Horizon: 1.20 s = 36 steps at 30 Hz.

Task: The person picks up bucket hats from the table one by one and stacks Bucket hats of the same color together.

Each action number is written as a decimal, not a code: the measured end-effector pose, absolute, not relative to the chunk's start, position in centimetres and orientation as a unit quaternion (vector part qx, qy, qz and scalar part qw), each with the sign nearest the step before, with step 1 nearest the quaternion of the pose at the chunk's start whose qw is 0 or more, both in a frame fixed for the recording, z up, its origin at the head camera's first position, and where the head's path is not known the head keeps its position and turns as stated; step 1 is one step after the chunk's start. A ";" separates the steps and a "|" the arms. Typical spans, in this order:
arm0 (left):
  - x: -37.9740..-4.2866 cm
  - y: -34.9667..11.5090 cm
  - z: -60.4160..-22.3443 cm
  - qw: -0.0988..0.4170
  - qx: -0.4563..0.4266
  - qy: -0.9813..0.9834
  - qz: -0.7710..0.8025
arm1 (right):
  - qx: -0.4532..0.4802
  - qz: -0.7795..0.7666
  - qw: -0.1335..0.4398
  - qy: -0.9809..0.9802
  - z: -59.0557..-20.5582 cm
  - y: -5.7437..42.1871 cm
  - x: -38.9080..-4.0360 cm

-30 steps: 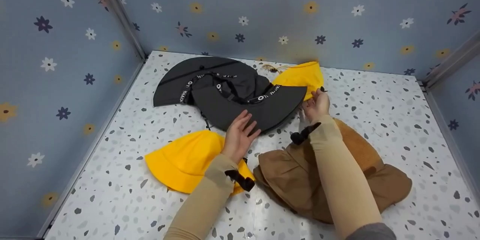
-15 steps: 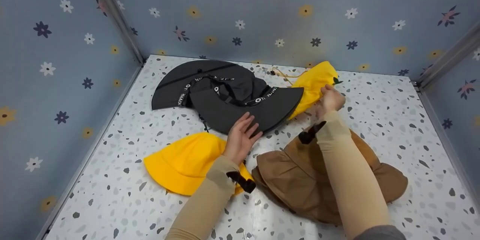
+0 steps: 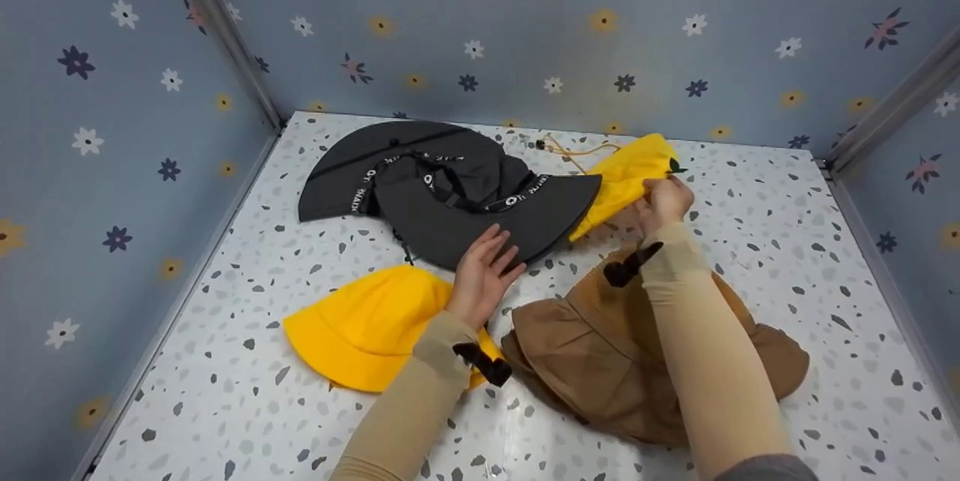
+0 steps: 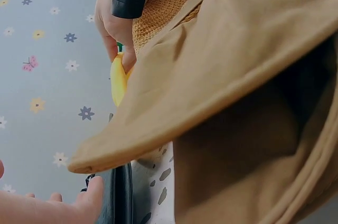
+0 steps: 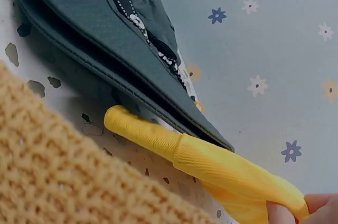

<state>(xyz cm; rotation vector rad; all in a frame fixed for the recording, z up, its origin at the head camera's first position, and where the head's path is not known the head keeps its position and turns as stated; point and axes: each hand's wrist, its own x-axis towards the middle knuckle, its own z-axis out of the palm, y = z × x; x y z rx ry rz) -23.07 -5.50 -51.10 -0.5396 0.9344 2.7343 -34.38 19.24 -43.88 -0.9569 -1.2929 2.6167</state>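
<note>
My right hand (image 3: 667,203) pinches the edge of a yellow hat (image 3: 628,169) at the back right. That hat looks folded flat, with a small green leaf tag near the fingers and a cord trailing behind. In the right wrist view, the fingertips (image 5: 317,203) grip one end of the yellow fabric (image 5: 227,168). A dark grey wide-brimmed hat (image 3: 480,222) lies beside it, its brim overlapping the yellow one in the head view. My left hand (image 3: 484,282), fingers spread and palm up, is at the dark brim's front edge; whether it touches is unclear.
A second yellow hat (image 3: 360,331) lies at the front left, under the left wrist. At the front right, below my right forearm, sits a brown hat (image 3: 585,361) with a knitted crown. Flower-patterned walls (image 3: 525,31) border the speckled tabletop (image 3: 225,406).
My right hand has drawn the yellow hat rightward, out from behind the dark brim, then lowered it slightly. The left hand has hardly moved.
</note>
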 end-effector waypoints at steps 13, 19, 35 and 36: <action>-22.6 -5.1 -51.2 0.105 -0.155 0.326 0.927 | -0.321 0.850 0.071 -0.412 -42.9 20.7 -34.1; -22.7 -5.0 -51.3 0.113 -0.159 0.331 0.923 | -0.311 0.865 0.075 -0.386 -42.2 21.7 -33.6; -23.3 -4.1 -50.4 0.197 -0.101 0.330 0.918 | -0.273 0.892 0.039 -0.358 -40.9 20.3 -31.6; -23.3 -4.0 -50.4 0.202 -0.094 0.331 0.917 | -0.268 0.895 0.034 -0.356 -40.9 20.2 -31.4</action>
